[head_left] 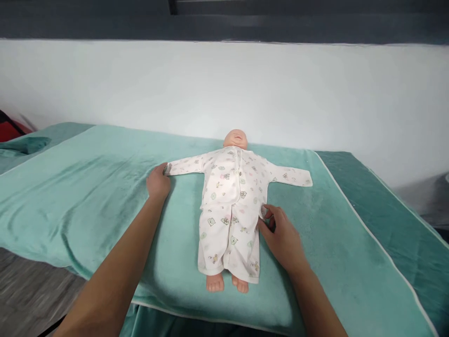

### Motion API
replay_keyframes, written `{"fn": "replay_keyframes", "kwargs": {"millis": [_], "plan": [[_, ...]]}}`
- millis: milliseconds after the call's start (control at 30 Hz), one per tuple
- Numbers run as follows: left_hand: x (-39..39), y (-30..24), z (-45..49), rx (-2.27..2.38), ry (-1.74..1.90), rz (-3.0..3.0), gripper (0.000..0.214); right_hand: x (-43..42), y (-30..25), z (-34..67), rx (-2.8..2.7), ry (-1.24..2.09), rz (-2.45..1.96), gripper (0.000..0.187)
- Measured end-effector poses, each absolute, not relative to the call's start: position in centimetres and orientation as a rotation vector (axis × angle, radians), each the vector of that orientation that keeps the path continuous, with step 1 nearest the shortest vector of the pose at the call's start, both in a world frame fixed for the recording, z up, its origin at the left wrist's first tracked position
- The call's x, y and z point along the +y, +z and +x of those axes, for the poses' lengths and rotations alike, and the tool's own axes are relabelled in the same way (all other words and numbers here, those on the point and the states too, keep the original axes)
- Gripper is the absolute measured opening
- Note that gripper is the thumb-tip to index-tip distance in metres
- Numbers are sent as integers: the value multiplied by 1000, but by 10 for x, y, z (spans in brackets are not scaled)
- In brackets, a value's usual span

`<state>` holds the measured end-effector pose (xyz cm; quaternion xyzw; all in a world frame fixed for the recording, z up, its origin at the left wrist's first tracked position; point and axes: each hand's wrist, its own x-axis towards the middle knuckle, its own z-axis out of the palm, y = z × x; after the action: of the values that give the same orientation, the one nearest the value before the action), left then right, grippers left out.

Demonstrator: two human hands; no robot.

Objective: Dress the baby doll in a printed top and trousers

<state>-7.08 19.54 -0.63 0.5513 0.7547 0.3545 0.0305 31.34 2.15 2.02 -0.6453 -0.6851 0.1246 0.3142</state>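
A baby doll lies on its back, head toward the wall, bare feet toward me. It wears a white printed long-sleeved top and matching trousers. The sleeves stretch out to both sides, with no doll hands showing at the cuffs. My left hand is closed on the cuff of the left-hand sleeve. At the right side of the waist, my right hand pinches the edge of the clothing, where top and trousers meet; which of the two it grips is hard to tell.
A light green cloth with pale piping covers the bed, over a darker green layer at right. Behind stands a white wall. Something red sits at the far left, and wooden floor shows below.
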Motion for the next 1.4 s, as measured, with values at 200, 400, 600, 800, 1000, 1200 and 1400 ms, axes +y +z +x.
{"fn": "replay_keyframes", "kwargs": {"millis": [200,400,600,800,1000,1200,1400], "plan": [[191,-5,-72,2185,1410,1583,60,28,16,319,-1632,219,-1700,26],[127,5,-44,2029,1587,1693,40,-30,20,291,-1702,93,-1379,32],[-15,-9,7,1536,1175,2021,23,-88,31,239,-2066,60,-1268,35],[-74,-19,38,1493,1140,2096,33,-71,35,224,-2113,-73,-1409,24],[-68,-17,42,1483,1143,2102,37,-62,34,219,-2093,-83,-1412,16],[-71,-14,36,1420,1314,1950,13,-75,41,223,-2033,-43,-1268,17],[-82,-16,34,1427,1370,1827,15,-85,40,233,-2006,80,-1243,17]]}}
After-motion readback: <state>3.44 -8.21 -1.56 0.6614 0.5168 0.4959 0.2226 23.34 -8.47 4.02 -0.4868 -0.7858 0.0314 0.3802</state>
